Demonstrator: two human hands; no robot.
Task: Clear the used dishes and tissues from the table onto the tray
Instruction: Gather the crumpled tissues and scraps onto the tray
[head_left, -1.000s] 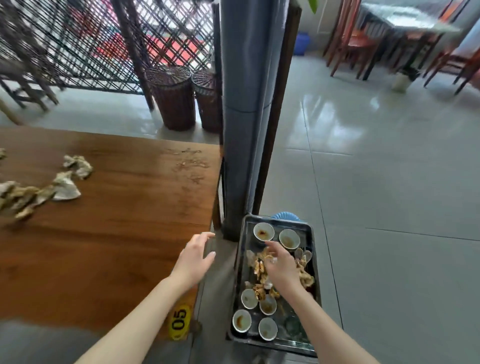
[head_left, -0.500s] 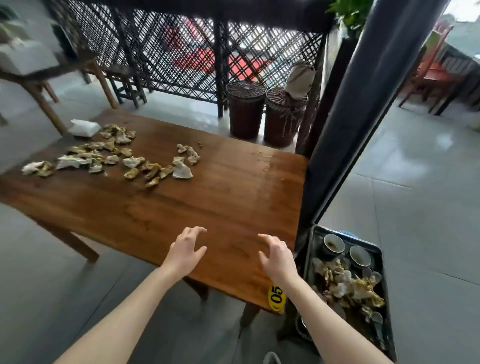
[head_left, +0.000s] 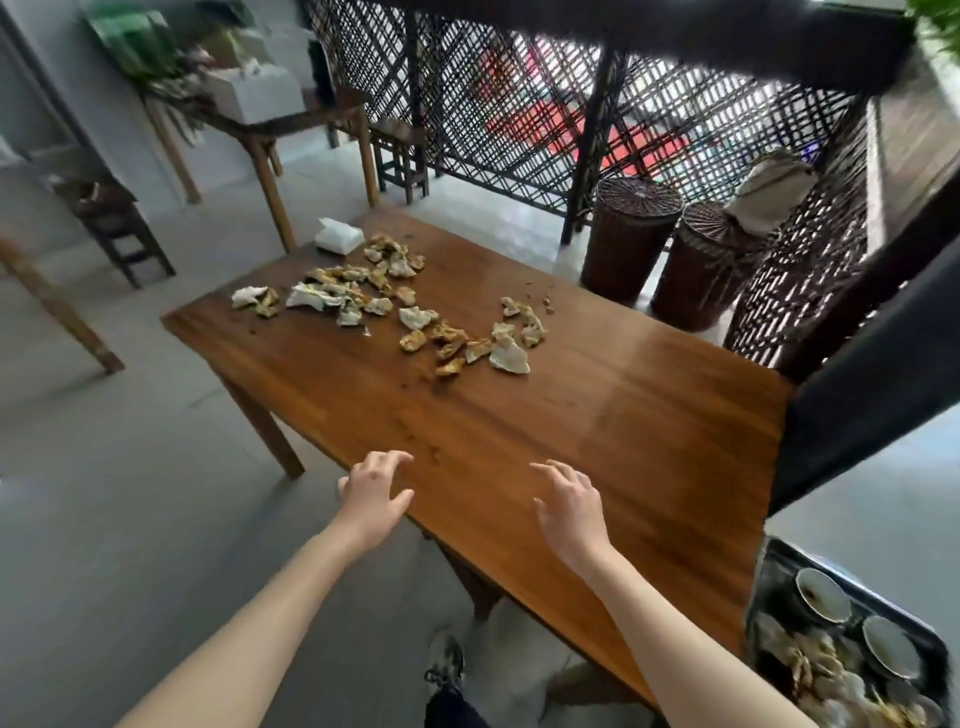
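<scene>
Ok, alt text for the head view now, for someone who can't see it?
The left hand and right hand hover, open and empty, over the near edge of a wooden table. Soiled crumpled tissues litter its far half near a white tissue pack; a tray of used bowls sits lower right.

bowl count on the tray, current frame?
2. First bowl sits at the far end of the tray, second bowl just right of it. The frame edge cuts the tray and tissues cover part, so more may be hidden.
</scene>
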